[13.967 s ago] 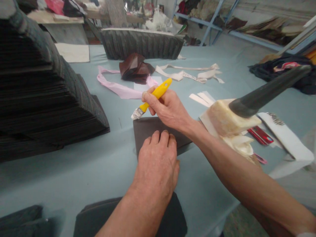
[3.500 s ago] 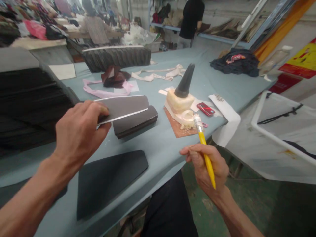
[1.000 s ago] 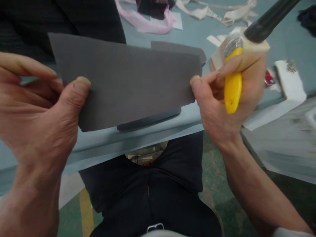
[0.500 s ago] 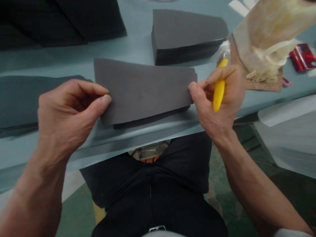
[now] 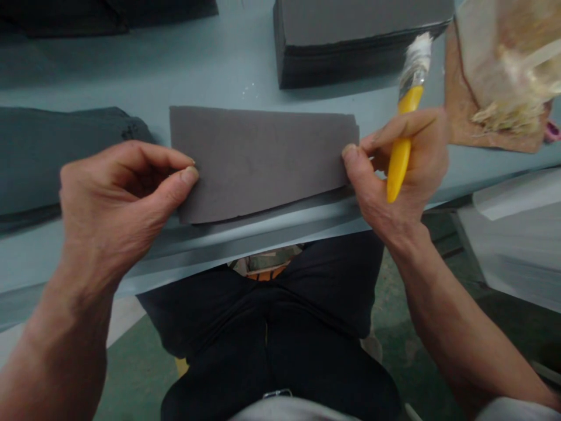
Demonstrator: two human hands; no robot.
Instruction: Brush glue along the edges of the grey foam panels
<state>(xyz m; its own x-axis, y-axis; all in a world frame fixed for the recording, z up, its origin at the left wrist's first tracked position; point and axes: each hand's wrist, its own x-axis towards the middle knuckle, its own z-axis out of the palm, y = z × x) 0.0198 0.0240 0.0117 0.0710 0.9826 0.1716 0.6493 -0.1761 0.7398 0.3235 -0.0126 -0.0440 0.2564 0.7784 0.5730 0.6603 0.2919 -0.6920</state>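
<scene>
A flat grey foam-like sheet (image 5: 265, 164), wider at its left end, lies level in front of me over a darker piece that shows along its lower edge. My left hand (image 5: 118, 204) pinches the sheet's left edge between thumb and forefinger. At the narrow right end, the thumb and forefinger of my right hand (image 5: 403, 169) pinch the other edge. That same hand also carries a yellow-handled paintbrush (image 5: 409, 102) tucked through its fingers, whitish bristles pointing up and away.
Behind the sheet stands a thick stack of grey pieces (image 5: 359, 26). Dark fabric-like pieces (image 5: 65, 158) lie at the left, with black material (image 5: 166, 11) farther back. A glue-crusted container (image 5: 521, 64) rests on a brown board (image 5: 464, 128) at the right of the pale blue table (image 5: 210, 64).
The sheet has shifted to cover more of the darker piece beneath it. The brush has swung more into view with my right hand moving slightly right. The view has tilted down.
</scene>
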